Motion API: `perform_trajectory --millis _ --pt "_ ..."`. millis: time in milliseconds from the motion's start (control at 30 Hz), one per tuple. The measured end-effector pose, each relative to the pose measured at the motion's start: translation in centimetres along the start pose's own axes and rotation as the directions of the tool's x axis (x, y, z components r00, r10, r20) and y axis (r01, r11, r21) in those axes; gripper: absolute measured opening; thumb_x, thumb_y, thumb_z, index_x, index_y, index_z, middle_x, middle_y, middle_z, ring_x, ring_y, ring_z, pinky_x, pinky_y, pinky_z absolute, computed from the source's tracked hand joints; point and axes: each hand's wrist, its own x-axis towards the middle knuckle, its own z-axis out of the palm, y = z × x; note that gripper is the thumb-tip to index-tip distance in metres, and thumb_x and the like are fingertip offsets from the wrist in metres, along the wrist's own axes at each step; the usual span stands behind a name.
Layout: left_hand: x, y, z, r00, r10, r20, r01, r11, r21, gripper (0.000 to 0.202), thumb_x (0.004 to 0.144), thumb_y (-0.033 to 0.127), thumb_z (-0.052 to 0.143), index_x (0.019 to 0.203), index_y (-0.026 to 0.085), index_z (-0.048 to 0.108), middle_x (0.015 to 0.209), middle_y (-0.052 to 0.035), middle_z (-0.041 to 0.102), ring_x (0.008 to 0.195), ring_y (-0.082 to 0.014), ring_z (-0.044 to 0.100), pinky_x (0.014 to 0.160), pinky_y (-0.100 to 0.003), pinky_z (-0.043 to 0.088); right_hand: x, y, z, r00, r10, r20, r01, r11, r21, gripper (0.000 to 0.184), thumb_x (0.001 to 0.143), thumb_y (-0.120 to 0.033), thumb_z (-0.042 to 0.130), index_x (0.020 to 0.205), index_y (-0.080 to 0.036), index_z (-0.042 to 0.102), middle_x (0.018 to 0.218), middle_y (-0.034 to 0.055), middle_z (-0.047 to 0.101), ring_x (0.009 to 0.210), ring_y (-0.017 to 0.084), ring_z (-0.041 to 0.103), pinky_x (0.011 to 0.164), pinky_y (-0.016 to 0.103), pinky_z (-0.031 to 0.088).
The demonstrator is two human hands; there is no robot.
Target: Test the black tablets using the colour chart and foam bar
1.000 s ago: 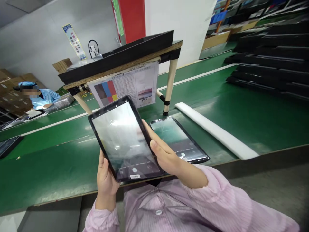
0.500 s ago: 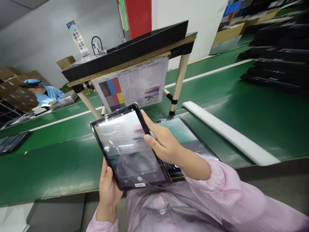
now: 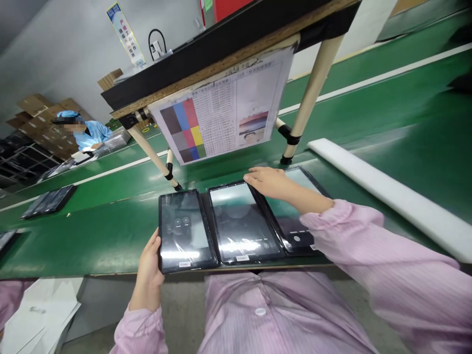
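Note:
Three black-framed tablets lie side by side at the bench's near edge. My left hand [image 3: 150, 260] grips the lower left side of the left tablet [image 3: 186, 228], thumb along its edge and the other fingers partly hidden. With its fingers bent over the upper right corner of the middle tablet [image 3: 239, 221], my right hand [image 3: 271, 183] holds that corner. The right tablet [image 3: 291, 216] is partly covered by my right forearm. Screens are lit on all three, with glare across them. Small white labels show at their lower edges.
Behind the tablets, a stand [image 3: 317, 86] on pale pipe legs carries a printed colour chart [image 3: 221, 108]. A long white foam strip [image 3: 387, 194] lies at right. More dark devices [image 3: 47, 201] sit at left. A co-worker in blue [image 3: 94, 132] sits beyond; white sheets [image 3: 40, 309] are below left.
The tablet that both hands held up and tilted is down on the bench. A row of three tablets now shows. My right hand has moved up and right; the view has shifted.

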Motion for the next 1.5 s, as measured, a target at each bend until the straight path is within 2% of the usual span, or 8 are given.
perform_trajectory --millis 233,400,533,667,900,1133,1367,1500 --pt "2.0 -1.3 0.6 0.982 0.179 -0.051 -0.170 0.975 0.143 0.025 0.084 0.031 0.069 0.104 0.017 0.073 0.126 -0.0135 0.069 0.134 -0.0262 0.053 0.116 -0.040 0.036 4.6 1.1 2.7 0.996 0.076 0.049 -0.069 0.989 -0.130 0.035 0.097 -0.045 0.052 0.103 -0.017 0.073 0.132 0.0112 0.062 0.140 0.031 0.039 0.118 0.065 0.015" --pt "-3.8 -5.8 -1.1 0.959 0.249 -0.132 -0.219 0.954 0.205 0.034 0.076 0.047 0.078 0.096 0.024 0.064 0.111 -0.0069 0.067 0.135 -0.0262 0.046 0.114 -0.039 0.036 5.7 0.0 2.8 0.998 0.052 0.023 -0.050 0.997 -0.061 0.040 0.097 -0.045 0.049 0.076 -0.018 0.070 0.130 0.0103 0.062 0.138 0.030 0.039 0.118 0.062 0.013" --pt "-8.7 -11.4 1.6 0.988 -0.059 0.141 0.040 0.990 0.133 0.047 0.065 0.059 0.084 0.077 0.018 0.064 0.072 -0.0071 0.065 0.097 -0.0328 0.067 0.090 -0.047 0.051 4.7 -1.3 1.3 0.996 0.054 -0.070 -0.049 0.996 0.074 0.048 0.097 -0.048 0.039 0.069 -0.017 0.064 0.121 0.0148 0.063 0.130 0.032 0.045 0.114 0.057 0.023" --pt "-8.8 -14.1 5.8 0.832 -0.285 0.477 0.357 0.932 -0.067 0.073 0.054 0.074 0.083 0.097 0.016 0.069 0.107 -0.0183 0.072 0.114 -0.0359 0.065 0.097 -0.050 0.049 2.7 -2.4 -0.3 0.996 0.068 -0.063 -0.046 0.952 0.301 0.048 0.093 -0.063 0.040 0.075 -0.021 0.055 0.090 0.0107 0.066 0.093 0.026 0.059 0.086 0.039 0.046" --pt "-8.5 -14.0 7.1 0.724 -0.292 0.625 0.532 0.813 -0.237 0.059 0.068 0.064 0.083 0.099 0.015 0.071 0.104 -0.0145 0.076 0.102 -0.0283 0.072 0.098 -0.042 0.050 -2.4 -2.3 -0.8 0.966 0.202 -0.162 -0.026 0.698 0.716 0.056 0.079 -0.079 0.050 0.082 -0.023 0.049 0.072 0.0000 0.051 0.070 0.016 0.048 0.061 0.028 0.040" --pt "-9.1 -12.8 7.8 0.837 -0.193 0.512 0.410 0.840 -0.355 0.045 0.072 0.050 0.086 0.091 0.010 0.075 0.097 -0.0169 0.078 0.096 -0.0295 0.074 0.095 -0.043 0.055 -5.2 -2.7 2.0 0.957 0.282 -0.065 -0.032 0.328 0.944 0.058 0.070 -0.071 0.067 0.102 -0.027 0.048 0.077 -0.0044 0.053 0.055 0.010 0.047 0.046 0.022 0.039" --pt "-8.9 -13.3 9.5 0.843 -0.183 0.507 0.361 0.889 -0.281 0.045 0.065 0.050 0.090 0.076 0.010 0.073 0.085 -0.0187 0.078 0.078 -0.0307 0.076 0.080 -0.043 0.058 -5.5 -0.8 4.8 0.949 0.299 0.096 -0.175 0.249 0.953 0.047 0.071 -0.052 0.075 0.104 -0.021 0.063 0.086 0.0067 0.072 0.083 0.024 0.069 0.070 0.036 0.058" --pt "-9.3 -12.5 9.2 0.814 -0.165 0.557 0.348 0.907 -0.239 0.040 0.070 0.046 0.088 0.083 0.011 0.075 0.090 -0.0183 0.078 0.085 -0.0309 0.076 0.087 -0.046 0.057 -7.5 -0.5 3.8 0.965 0.245 0.090 -0.155 0.262 0.952 0.066 0.071 -0.053 0.077 0.128 -0.024 0.061 0.124 0.0098 0.069 0.119 0.029 0.064 0.102 0.045 0.053"
